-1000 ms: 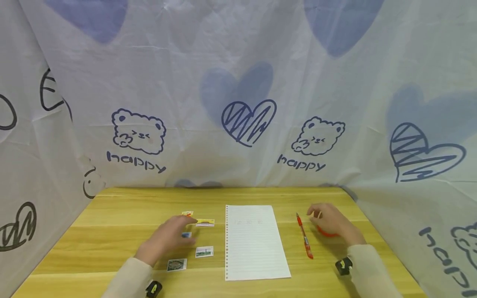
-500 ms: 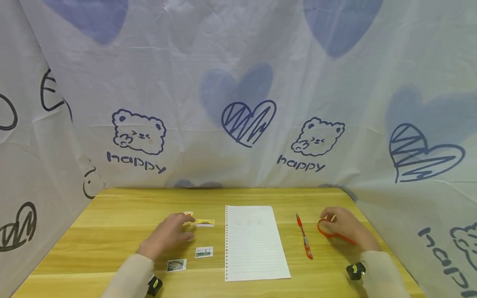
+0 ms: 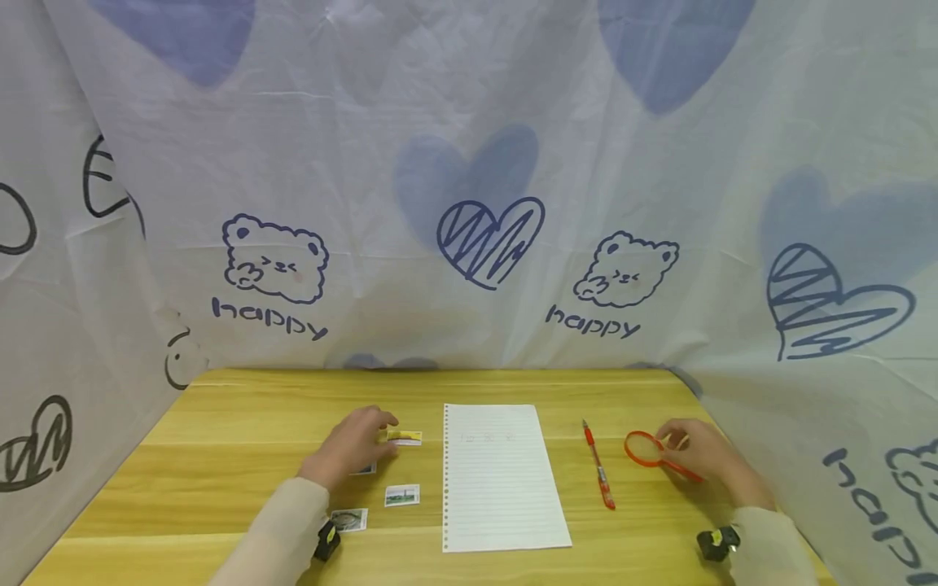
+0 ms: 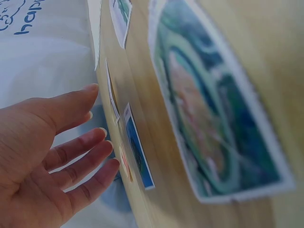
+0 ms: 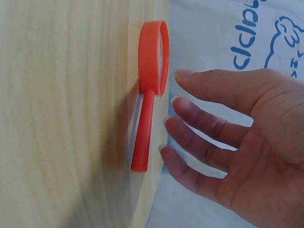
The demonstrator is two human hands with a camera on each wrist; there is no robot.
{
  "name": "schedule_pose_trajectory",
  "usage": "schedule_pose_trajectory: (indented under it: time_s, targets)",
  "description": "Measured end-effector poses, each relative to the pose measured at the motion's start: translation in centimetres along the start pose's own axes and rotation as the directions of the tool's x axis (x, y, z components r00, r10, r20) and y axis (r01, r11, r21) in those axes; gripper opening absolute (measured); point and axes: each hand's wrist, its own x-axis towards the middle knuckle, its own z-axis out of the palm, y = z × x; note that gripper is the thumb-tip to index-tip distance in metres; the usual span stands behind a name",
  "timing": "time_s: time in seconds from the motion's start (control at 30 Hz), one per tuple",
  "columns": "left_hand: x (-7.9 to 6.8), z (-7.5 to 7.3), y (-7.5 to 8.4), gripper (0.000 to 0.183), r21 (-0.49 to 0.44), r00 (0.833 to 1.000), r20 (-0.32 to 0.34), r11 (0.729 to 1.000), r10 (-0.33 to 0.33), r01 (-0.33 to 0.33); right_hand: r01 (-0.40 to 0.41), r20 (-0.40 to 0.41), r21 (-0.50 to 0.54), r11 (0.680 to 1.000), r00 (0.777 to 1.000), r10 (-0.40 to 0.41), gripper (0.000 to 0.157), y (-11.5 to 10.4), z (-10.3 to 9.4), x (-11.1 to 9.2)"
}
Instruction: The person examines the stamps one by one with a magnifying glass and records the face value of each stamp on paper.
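My left hand hovers over several stamps with loosely bent fingers, holding nothing. Just past its fingertips lies a yellow stamp; a blue stamp is partly under the hand in the head view. A stamp with an oval stadium-like picture lies nearer, close to the wrist, and a green landscape stamp to its right. On the right, a red magnifying glass lies on the table. My right hand is held over its handle, fingers relaxed and apart from it in the right wrist view.
A sheet of lined paper with faint writing near its top lies mid-table. Between it and the magnifying glass is a red pen. The wooden table ends against a white printed curtain.
My right hand has drawn back to the right, uncovering the magnifying glass. My left hand has shifted a little to the right and away from me over the stamps.
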Motion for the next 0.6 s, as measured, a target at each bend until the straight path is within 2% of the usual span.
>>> schedule_pose_trajectory:
  time_s: [0.27, 0.6]
  targets:
    - [0.69, 0.04, 0.36, 0.033, 0.025, 1.000, 0.000, 1.000, 0.000, 0.000, -0.101, 0.027, -0.026, 0.995, 0.994, 0.102, 0.032, -0.31, -0.63, -0.81]
    - [1.04, 0.58, 0.00, 0.032, 0.005, 0.999, 0.027, 0.999, -0.035, 0.035, -0.160, 0.080, 0.037, 0.986, 0.984, 0.157, 0.025, 0.14, -0.15, -0.39]
